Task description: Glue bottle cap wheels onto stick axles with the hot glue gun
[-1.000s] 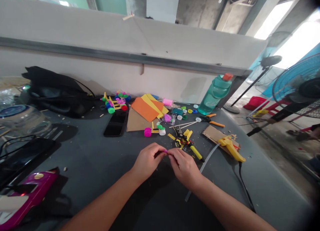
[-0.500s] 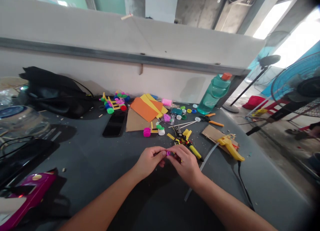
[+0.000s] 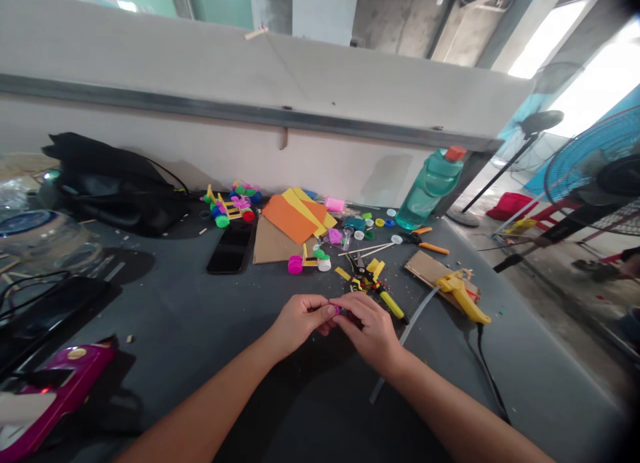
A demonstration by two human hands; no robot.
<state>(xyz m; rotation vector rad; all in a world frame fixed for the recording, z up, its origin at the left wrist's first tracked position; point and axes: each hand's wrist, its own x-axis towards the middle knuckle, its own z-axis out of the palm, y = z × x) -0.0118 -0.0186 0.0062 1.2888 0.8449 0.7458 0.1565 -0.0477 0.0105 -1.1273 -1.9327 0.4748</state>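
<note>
My left hand (image 3: 300, 326) and my right hand (image 3: 367, 329) meet over the dark grey table (image 3: 210, 316), their fingertips pinching a small magenta piece (image 3: 337, 309) that is mostly hidden. Just beyond my right hand lie yellow-handled pliers (image 3: 363, 283). To their right, a yellow hot glue gun (image 3: 463, 299) rests on a cardboard piece (image 3: 430, 269). A small toy of pink and green bottle caps on yellow sticks (image 3: 306, 263) stands farther ahead, and a larger cap-and-stick toy (image 3: 227, 209) sits beyond it.
Orange and yellow paper (image 3: 290, 217) lies on cardboard beside a black phone (image 3: 231, 248). Loose bottle caps, orange-handled scissors (image 3: 425, 244), a teal bottle (image 3: 430, 189) and a black bag (image 3: 115, 189) surround it. A wall rises behind the table; a fan (image 3: 595, 176) stands right.
Both hands have shifted slightly lower in the view and stay together around the magenta piece. My fingers have changed their hold a little. The objects on the table have not moved.
</note>
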